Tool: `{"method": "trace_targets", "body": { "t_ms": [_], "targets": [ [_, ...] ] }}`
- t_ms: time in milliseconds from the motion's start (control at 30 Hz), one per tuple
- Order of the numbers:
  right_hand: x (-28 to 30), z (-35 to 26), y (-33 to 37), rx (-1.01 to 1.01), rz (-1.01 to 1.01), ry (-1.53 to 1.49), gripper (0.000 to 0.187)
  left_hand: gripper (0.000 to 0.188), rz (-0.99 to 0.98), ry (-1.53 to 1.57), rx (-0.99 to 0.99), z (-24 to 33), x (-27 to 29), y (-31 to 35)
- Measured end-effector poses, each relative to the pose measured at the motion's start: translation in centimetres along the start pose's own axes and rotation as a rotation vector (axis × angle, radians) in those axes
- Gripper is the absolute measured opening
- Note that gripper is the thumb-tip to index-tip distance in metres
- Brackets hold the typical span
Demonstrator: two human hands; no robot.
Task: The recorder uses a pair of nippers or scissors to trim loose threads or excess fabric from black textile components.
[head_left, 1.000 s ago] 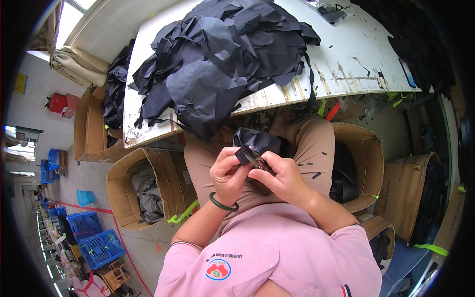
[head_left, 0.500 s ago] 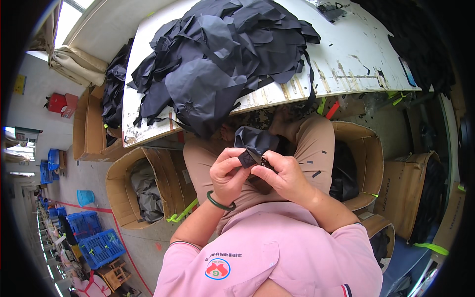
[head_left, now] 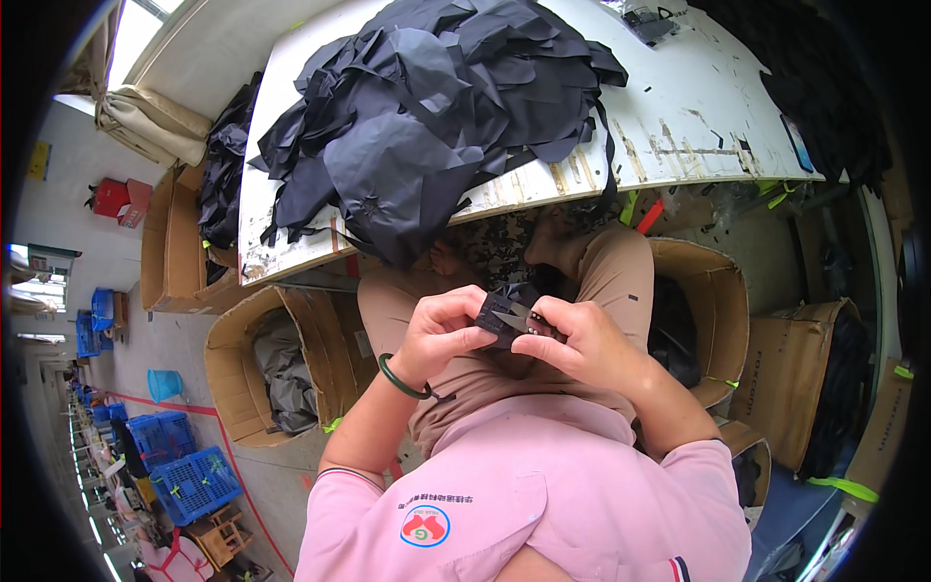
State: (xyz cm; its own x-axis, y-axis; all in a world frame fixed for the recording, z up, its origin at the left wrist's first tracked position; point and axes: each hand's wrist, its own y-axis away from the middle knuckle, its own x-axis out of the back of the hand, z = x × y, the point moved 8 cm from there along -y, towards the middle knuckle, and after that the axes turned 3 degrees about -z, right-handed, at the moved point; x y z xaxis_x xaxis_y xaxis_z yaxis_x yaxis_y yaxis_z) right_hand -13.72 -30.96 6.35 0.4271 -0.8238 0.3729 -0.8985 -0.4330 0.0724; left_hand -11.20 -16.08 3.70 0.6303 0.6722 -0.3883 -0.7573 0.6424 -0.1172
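Note:
My left hand, with a dark green bangle at its wrist, pinches the edge of a small black fabric piece above my lap. In my closed right hand is a pair of thread snips, its pale metal blades pointing left against the fabric. My fingers hide most of the snips' handle. Whether the blades are closed on a thread or strap is too small to tell. Beyond my hands, a large heap of black fabric pieces lies on the white table and hangs over its near edge.
The white table has a worn, stained edge. Cardboard boxes with dark fabric stand left and right of my legs. A small black scrap rests on my trousers. Blue crates and a blue bucket stand far left.
The fabric piece has been turned and lowered between my hands, and the snips' blades now show over it. Several black scraps on my right trouser leg are gone from view.

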Motion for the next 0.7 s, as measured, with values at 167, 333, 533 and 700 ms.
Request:
{"method": "trace_targets", "body": {
  "t_ms": [167,333,533,700],
  "targets": [
    [0.4,-0.5,0.1,0.020,-0.018,0.177,0.039,0.011,-0.075,0.061,0.107,-0.8,-0.4,-0.2],
    [0.3,-0.5,0.1,0.035,-0.018,0.164,0.038,0.010,-0.146,-0.038,0.078,-0.7,-0.7,-0.2],
    [-0.1,0.5,0.5,-0.013,-0.047,0.056,0.035,0.010,-0.180,-0.053,0.115,-0.6,-1.0,-0.2],
    [-0.2,1.3,0.9,-0.102,-0.127,-0.084,0.035,0.010,-0.283,-0.015,0.208,-0.6,-1.0,-0.4]
  ]
}}
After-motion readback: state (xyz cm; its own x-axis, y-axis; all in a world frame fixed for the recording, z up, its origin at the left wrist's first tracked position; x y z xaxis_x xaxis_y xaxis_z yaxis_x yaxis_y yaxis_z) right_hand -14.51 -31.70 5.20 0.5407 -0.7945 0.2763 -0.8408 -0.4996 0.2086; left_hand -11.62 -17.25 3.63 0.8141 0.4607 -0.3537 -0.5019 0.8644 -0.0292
